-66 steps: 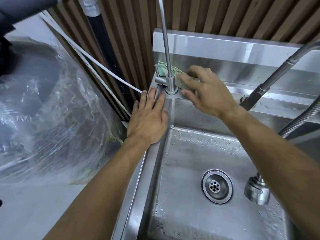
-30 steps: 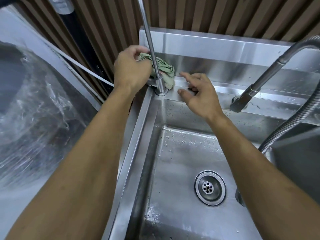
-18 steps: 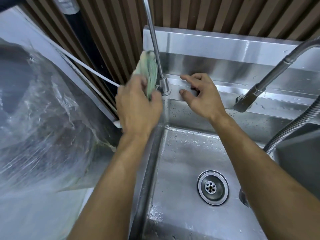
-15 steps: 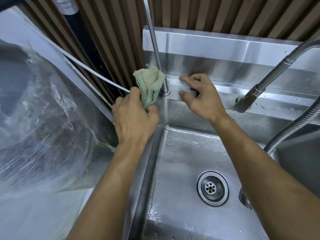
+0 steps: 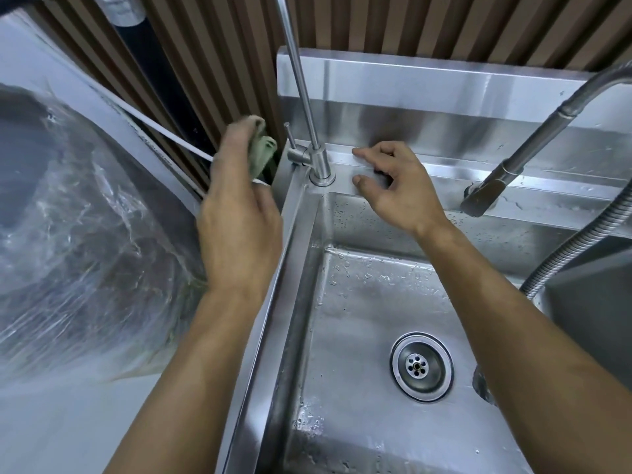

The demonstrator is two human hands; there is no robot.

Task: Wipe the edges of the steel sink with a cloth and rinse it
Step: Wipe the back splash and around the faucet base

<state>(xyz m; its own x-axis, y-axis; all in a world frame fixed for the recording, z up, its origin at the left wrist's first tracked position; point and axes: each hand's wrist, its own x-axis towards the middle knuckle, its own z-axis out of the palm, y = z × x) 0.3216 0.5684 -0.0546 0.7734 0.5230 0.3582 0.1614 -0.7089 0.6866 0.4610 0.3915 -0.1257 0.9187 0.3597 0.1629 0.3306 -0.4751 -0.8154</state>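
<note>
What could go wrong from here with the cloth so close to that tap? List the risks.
1. The left hand holds the green cloth bunched just left of the small tap's lever; a sweep along the sink's left rim could knock the lever and start water.
2. The white cable runs right beside that hand, so the cloth may snag it.
3. The right hand braces on the wet back ledge and might slip.

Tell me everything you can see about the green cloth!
The cloth is pale green, soft-looking and crumpled into a bunch. The left hand grips it, so only part pokes out between the fingers, a bit blurred. It is held just left of the sink's back corner, near the thin tap, without touching either.
</note>
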